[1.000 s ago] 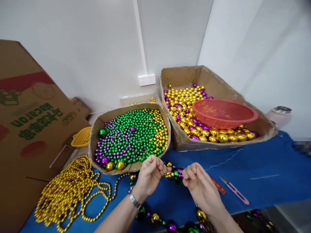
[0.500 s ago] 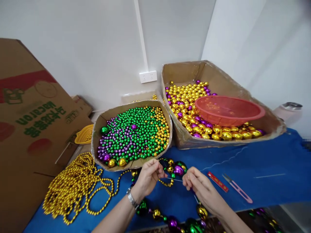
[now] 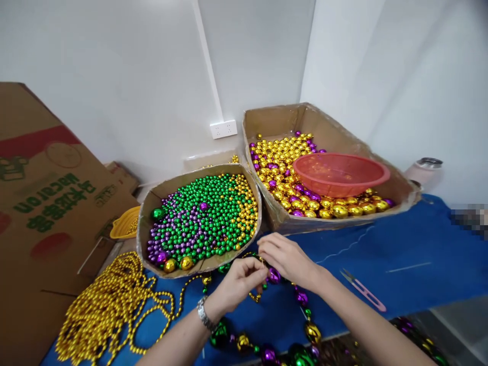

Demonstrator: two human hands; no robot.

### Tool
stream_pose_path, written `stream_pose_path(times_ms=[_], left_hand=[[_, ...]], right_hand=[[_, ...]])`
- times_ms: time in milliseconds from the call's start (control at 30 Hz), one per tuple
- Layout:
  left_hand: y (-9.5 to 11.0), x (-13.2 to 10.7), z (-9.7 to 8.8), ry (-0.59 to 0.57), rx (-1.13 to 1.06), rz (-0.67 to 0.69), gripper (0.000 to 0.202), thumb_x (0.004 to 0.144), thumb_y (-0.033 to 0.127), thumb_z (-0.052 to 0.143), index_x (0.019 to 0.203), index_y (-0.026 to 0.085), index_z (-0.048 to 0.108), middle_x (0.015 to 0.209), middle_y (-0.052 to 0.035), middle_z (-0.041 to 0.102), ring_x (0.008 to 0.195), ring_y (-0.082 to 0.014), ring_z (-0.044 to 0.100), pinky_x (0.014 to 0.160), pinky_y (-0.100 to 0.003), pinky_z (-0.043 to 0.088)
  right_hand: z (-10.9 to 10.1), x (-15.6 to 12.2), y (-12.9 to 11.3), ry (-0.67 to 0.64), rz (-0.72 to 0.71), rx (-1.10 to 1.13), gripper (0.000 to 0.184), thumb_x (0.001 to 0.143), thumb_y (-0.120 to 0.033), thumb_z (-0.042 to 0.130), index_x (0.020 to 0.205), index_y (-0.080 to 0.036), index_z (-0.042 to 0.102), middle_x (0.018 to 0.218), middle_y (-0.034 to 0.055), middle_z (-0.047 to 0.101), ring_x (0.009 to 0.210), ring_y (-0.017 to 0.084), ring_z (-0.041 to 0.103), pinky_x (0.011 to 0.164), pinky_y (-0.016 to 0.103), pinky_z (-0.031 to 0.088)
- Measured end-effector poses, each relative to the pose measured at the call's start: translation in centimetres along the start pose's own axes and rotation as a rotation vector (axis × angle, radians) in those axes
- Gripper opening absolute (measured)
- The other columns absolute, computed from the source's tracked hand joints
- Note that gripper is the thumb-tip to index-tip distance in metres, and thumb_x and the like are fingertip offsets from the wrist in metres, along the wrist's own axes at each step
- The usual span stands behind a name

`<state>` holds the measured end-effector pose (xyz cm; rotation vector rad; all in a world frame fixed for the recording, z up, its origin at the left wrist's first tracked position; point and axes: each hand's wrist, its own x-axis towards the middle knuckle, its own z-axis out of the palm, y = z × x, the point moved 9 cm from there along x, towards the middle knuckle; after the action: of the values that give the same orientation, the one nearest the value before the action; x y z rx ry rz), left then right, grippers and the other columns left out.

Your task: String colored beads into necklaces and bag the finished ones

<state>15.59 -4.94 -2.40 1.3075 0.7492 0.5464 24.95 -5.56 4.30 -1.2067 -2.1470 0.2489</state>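
Observation:
My left hand (image 3: 240, 282), with a metal watch on its wrist, is pinched shut on the thread end of a bead necklace (image 3: 284, 330) of gold, purple and green balls lying on the blue cloth (image 3: 400, 244). My right hand (image 3: 284, 258) reaches across just above it, fingers curled and closed near a purple ball (image 3: 273, 275) on the same strand. Both hands hover at the front edge of the cardboard box of small green, purple and gold beads (image 3: 202, 216).
A larger cardboard box of big gold and purple balls (image 3: 290, 168) holds a red plastic basket (image 3: 339, 174). Gold bead strings (image 3: 110, 302) lie heaped at left beside a big printed carton (image 3: 41, 203). Thread snips (image 3: 362, 290) lie on the cloth at right.
My right hand moved left and forward, crossing over my left hand toward the small-bead box. The left hand stayed roughly in place on the strand. The view shifted slightly.

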Motion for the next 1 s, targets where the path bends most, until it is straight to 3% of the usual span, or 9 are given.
stream_pose_path(times_ms=[133,300,433,667,767,867,1000], left_hand=[[-0.3,-0.1,-0.9,0.086,-0.119,-0.008,0.028,0.079,0.04,0.066,0.074,0.013,0.06,0.069,-0.0014,0.058,0.055,-0.0097,0.052,0.054,-0.022,0.042],[0.0,-0.1,-1.0,0.097,-0.175,-0.014,0.027,0.077,0.038,0.068,0.074,0.013,0.062,0.065,-0.001,0.058,0.056,-0.0102,0.052,0.055,-0.022,0.043],[0.2,-0.2,-0.9,0.099,-0.156,-0.005,0.026,0.078,0.038,0.068,0.076,0.013,0.063,0.068,-0.0014,0.059,0.056,-0.0099,0.053,0.055,-0.022,0.044],[0.4,-0.3,-1.4,0.145,-0.05,0.07,0.027,0.079,0.041,0.065,0.083,0.014,0.065,0.077,-0.0039,0.061,0.064,-0.0133,0.056,0.052,-0.022,0.05],[0.5,-0.5,-1.1,0.133,-0.01,0.099,0.026,0.081,0.04,0.062,0.082,0.014,0.064,0.078,-0.0038,0.061,0.058,-0.0108,0.054,0.05,-0.02,0.048],[1.1,-0.8,-0.3,0.087,0.039,0.155,0.024,0.084,0.038,0.06,0.082,0.014,0.065,0.08,-0.004,0.058,0.056,-0.0094,0.053,0.05,-0.02,0.047],[2.1,-1.2,0.7,0.046,0.097,0.246,0.019,0.085,0.033,0.059,0.084,0.016,0.067,0.086,-0.0059,0.055,0.066,-0.0122,0.054,0.054,-0.021,0.047]], right_hand=[[-1.1,-1.7,1.4,0.161,0.191,-0.007,0.026,0.095,-0.022,0.038,0.112,-0.021,0.058,0.109,0.0112,0.058,0.096,0.021,0.06,0.079,0.035,0.05],[0.8,-4.8,0.4,0.091,0.269,0.178,0.018,0.094,-0.026,0.045,0.1,-0.024,0.061,0.093,0.0056,0.062,0.085,0.017,0.061,0.074,0.028,0.05],[1.5,-5.4,0.0,0.136,0.319,0.189,0.022,0.094,-0.029,0.043,0.09,-0.023,0.064,0.088,0.0064,0.062,0.079,0.018,0.061,0.071,0.031,0.05],[4.6,-6.8,0.7,0.127,0.642,0.739,0.02,0.092,-0.038,0.047,0.097,-0.022,0.057,0.08,0.002,0.065,0.066,0.016,0.065,0.053,0.024,0.052],[5.8,-7.1,0.8,0.173,0.749,0.848,0.025,0.088,-0.039,0.052,0.105,-0.02,0.049,0.07,-0.0016,0.062,0.06,0.015,0.064,0.046,0.022,0.049],[5.6,-6.4,0.6,0.192,0.734,0.787,0.023,0.088,-0.035,0.052,0.105,-0.02,0.048,0.064,-0.0038,0.061,0.053,0.014,0.062,0.047,0.022,0.048],[4.0,-5.1,-0.1,0.206,0.556,0.472,0.014,0.088,-0.025,0.049,0.1,-0.021,0.054,0.066,-0.0026,0.066,0.058,0.015,0.065,0.057,0.025,0.051]])
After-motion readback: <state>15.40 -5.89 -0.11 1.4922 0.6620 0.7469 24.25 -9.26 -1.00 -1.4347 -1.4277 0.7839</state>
